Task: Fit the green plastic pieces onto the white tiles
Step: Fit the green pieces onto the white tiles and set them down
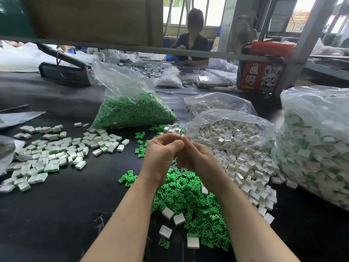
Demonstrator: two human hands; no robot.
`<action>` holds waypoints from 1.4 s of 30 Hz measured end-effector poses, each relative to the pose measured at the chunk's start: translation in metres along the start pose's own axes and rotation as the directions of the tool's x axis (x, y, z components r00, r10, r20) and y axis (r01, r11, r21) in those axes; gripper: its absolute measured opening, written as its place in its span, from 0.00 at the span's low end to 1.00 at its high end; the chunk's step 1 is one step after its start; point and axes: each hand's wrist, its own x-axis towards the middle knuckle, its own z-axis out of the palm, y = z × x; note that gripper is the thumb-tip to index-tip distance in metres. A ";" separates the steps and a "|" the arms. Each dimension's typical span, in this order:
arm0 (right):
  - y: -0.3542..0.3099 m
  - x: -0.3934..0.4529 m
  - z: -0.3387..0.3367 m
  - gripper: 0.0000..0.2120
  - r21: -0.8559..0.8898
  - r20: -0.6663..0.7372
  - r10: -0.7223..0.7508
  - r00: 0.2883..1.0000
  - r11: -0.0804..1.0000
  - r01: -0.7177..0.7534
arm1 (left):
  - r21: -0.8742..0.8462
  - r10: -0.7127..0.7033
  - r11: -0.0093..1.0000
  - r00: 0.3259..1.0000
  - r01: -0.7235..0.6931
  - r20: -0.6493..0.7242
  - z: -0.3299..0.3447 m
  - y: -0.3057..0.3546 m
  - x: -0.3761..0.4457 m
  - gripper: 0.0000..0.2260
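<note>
Meeting above the heap of green plastic pieces, the left hand and right hand press together with fingers curled; whatever they pinch is hidden. Loose white tiles lie just right, on the black table.

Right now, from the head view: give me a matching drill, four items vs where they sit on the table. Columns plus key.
Things:
1. loose green plastic pieces
2. bag of green pieces
3. finished tiles with green fitted
4. open bag of plain white tiles

Places:
A. spread on the table's left side
B. heaped under the forearms, near the table's front edge
C. right of centre, mouth spilling toward the front
D. standing behind centre, beyond the hands

Pairs: 1-B, 2-D, 3-A, 4-C
</note>
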 end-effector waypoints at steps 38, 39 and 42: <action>0.008 0.003 -0.002 0.24 0.070 -0.068 -0.009 0.998 0.997 0.013 | -0.174 -0.104 0.979 0.995 0.104 0.012 0.009 0.006 -0.007 0.10; 0.006 0.003 -0.002 0.24 0.133 -0.047 0.021 0.999 0.991 -0.014 | -0.168 -0.093 0.981 0.995 0.096 0.025 0.007 0.006 -0.007 0.10; 0.004 0.004 -0.002 0.23 0.321 0.003 0.104 0.995 0.942 -0.100 | -0.158 -0.062 0.985 0.996 0.070 0.056 0.002 0.007 -0.005 0.08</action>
